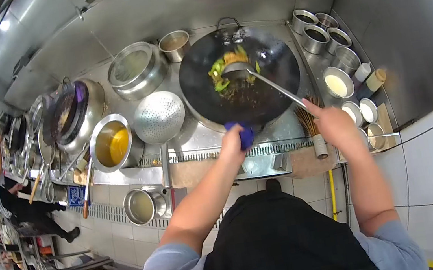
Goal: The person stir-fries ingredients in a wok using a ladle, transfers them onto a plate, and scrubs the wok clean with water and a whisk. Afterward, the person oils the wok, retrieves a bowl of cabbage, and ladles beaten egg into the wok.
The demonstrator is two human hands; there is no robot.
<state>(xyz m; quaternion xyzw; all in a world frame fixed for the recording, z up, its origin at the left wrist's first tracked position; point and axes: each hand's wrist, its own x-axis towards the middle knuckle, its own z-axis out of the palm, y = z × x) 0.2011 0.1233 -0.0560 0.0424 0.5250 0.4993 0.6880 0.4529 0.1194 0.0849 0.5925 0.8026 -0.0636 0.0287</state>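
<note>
A large black wok [265,47] sits on the stove in front of me. My left hand [232,141] is closed around a bunched blue cloth [246,137] at the wok's near edge; the cloth hides whatever part of the wok lies beneath. My right hand [334,124] grips the end of a long-handled metal ladle [280,90]. The ladle's bowl is turned over inside the wok, touching green and yellow-brown food [217,72]. Small browned bits lie on the wok's surface below the bowl.
Left of the wok are a perforated skimmer [159,117], a pot of yellow liquid [119,145] and a lidded steel pot [138,71]. Several seasoning containers [338,83] line the right side. A bamboo brush [318,143] lies near my right hand. Another person [3,196] works far left.
</note>
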